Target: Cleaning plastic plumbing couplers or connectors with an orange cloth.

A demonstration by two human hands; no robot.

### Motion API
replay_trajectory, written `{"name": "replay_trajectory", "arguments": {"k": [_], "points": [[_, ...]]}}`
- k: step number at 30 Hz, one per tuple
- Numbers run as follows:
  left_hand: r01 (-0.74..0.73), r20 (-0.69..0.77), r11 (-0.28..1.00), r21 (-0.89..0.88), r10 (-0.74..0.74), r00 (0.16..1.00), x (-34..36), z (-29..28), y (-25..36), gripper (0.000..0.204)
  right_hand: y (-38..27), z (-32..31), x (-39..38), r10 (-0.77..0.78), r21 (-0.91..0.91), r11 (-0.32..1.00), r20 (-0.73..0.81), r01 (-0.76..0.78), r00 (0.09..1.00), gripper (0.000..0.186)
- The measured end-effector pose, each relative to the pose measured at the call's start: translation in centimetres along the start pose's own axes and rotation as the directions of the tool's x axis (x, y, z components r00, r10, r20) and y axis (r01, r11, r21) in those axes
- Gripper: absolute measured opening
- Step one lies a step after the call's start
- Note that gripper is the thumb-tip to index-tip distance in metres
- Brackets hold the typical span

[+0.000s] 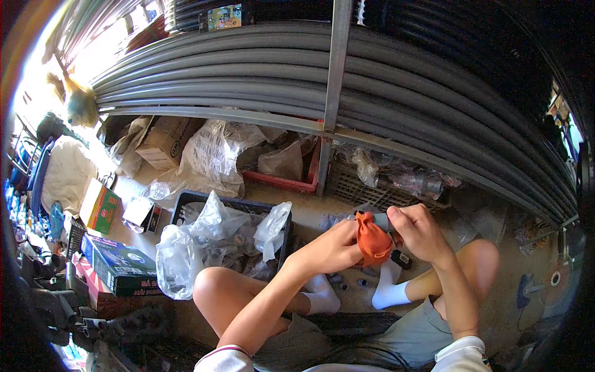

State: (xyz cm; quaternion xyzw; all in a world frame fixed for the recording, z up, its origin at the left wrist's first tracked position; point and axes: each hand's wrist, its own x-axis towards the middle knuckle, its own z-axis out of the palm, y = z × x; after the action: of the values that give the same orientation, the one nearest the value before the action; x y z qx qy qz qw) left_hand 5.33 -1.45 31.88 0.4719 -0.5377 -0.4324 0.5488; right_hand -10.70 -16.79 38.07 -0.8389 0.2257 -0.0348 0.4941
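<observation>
My left hand [338, 248] is closed round a bunched orange cloth [376, 245], which hangs down between my hands. My right hand [415, 229] grips a short grey cylindrical piece [381, 220] at the top of the cloth, thumb along it; its far end is partly hidden. Both hands are above my socked feet. Below the cloth lies a small black object [401, 261], and a few small round pieces [362, 283] lie on the floor between my feet. Just left of my hands stands a black crate [189, 199] holding clear plastic bags [211, 229] with contents inside.
A metal rack [334, 74] of long grey pipes spans ahead, with a red tray [279, 185], a cardboard box [162, 142] and a plastic basket [353, 186] beneath. Boxes [118, 263] are stacked at left. A disc-shaped object [545, 279] is at right.
</observation>
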Motion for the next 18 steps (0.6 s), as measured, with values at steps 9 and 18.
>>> {"name": "replay_trajectory", "arguments": {"k": [9, 18], "points": [[0.092, -0.21, 0.976, -0.199, -0.134, 0.968, 0.4, 0.7, 1.0, 0.023, -1.2, 0.5, 0.5, -0.397, -0.251, 0.899, -0.125, 0.359, 0.909, 0.027], [0.149, -0.044, 0.969, -0.197, -0.161, 0.986, 0.3, -0.9, 0.4, 0.028, -1.6, 0.4, 0.3, -0.35, -0.348, 0.889, -0.102, 0.296, 0.931, 0.026]]}}
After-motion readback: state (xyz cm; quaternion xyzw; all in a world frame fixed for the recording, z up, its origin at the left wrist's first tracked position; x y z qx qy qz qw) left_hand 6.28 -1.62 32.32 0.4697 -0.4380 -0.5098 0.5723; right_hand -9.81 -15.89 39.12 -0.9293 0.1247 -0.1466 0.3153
